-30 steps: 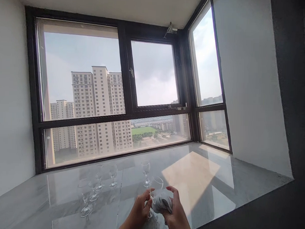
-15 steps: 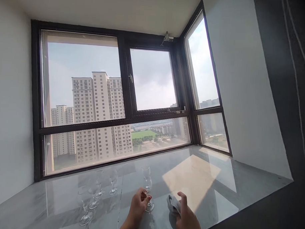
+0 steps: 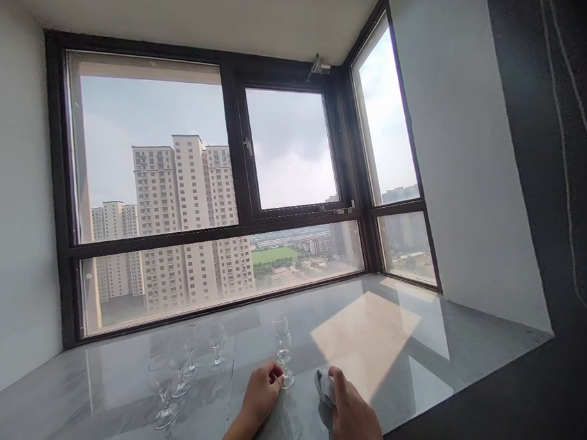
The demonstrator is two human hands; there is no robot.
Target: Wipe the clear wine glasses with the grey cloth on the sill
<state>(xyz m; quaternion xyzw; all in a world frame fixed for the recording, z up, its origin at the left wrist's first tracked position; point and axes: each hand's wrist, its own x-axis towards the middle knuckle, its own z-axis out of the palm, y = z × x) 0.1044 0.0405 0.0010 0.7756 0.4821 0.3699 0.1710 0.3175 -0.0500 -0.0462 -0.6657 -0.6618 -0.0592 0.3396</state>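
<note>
A clear stemmed glass (image 3: 280,334) stands upright on the glossy grey sill, in front of my left hand (image 3: 263,387). The thumb and fingers of that hand are closed at the rim of its foot. To the right, my right hand (image 3: 351,411) grips a crumpled grey cloth (image 3: 324,385), held just above or against the sill; the exact contact is hidden. Several more clear stemmed glasses stand on the left, among them a near one (image 3: 166,401) and a far one (image 3: 216,347).
Behind the glasses runs a dark-framed window (image 3: 240,228). The grey sill (image 3: 248,417) carries a bright sunlit patch (image 3: 366,338) on the right and ends at a slanted front edge. White walls (image 3: 482,188) close in both sides.
My left hand has gone from the stem down to the foot of the glass, which stands slightly farther back. The right hand's raised index finger has come down onto the cloth.
</note>
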